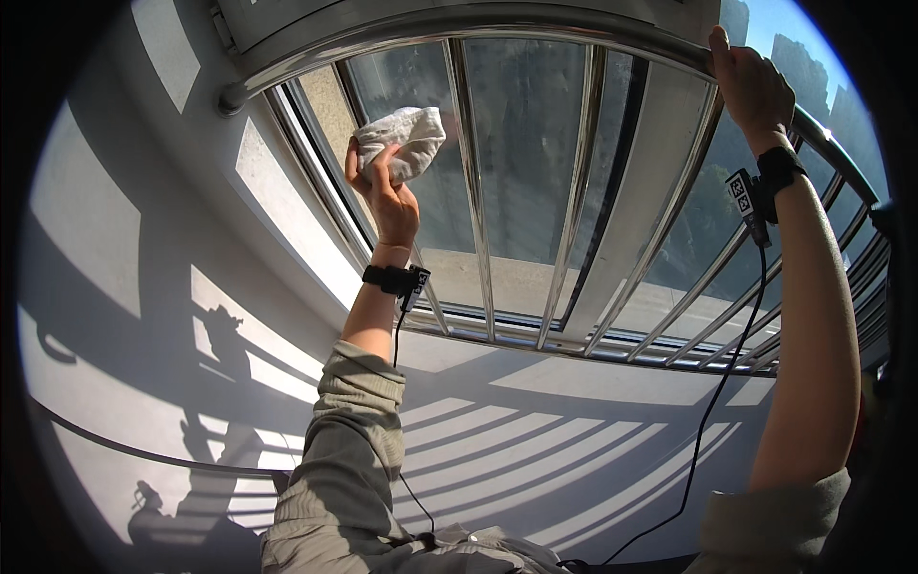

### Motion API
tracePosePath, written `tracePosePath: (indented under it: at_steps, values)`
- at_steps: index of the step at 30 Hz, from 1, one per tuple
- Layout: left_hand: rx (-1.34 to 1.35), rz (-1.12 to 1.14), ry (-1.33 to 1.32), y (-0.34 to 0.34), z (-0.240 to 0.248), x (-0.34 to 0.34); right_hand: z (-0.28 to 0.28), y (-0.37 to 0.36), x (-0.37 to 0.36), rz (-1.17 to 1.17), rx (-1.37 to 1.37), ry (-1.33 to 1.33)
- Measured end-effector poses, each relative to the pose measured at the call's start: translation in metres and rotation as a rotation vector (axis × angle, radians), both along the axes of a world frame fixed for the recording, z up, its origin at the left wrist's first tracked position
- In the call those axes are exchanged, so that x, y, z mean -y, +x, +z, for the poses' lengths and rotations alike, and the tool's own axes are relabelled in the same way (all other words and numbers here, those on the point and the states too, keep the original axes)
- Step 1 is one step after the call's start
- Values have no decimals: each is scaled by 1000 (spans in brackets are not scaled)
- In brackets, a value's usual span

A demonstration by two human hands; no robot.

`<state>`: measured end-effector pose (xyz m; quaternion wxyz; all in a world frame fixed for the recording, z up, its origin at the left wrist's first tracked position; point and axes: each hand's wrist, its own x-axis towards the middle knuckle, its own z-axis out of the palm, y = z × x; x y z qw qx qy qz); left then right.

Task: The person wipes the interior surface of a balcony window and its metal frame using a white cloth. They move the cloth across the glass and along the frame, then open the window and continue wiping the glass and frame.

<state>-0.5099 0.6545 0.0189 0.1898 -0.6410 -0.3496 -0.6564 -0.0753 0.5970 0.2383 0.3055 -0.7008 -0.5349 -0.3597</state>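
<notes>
The left hand [390, 201] is raised and partly closed, its fingers bent around a bunched white cloth [409, 139]; the cloth sits at the fingertips, above the palm, and bulges upward and to the right of the fingers; it is near the upper left corner of the window glass [521, 143], with its right side just beside one of the railing's upright bars [472, 182]; from here I cannot tell whether it touches the glass.

The right hand [753, 91] is well apart from the cloth, up at the right end of the window, resting over the curved metal top rail [612, 33]; its fingers are mostly hidden from me, so I cannot tell how tightly they close.

Each wrist wears a black band, one on the left [387, 279] and one on the right [779, 170]; a dark cable [703, 430] hangs from the right one; striped sunlight and shadow fall below the railing.
</notes>
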Motion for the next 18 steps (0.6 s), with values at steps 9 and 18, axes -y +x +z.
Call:
tracePosePath:
  at_steps: [9,18]
  values:
    - [-20,-7,-653,-14,-294,58,0,11,-6,-4,191,48]
    - [-263,-195,-2035,-95,-385,110,3,-18,11,9,-33,-16]
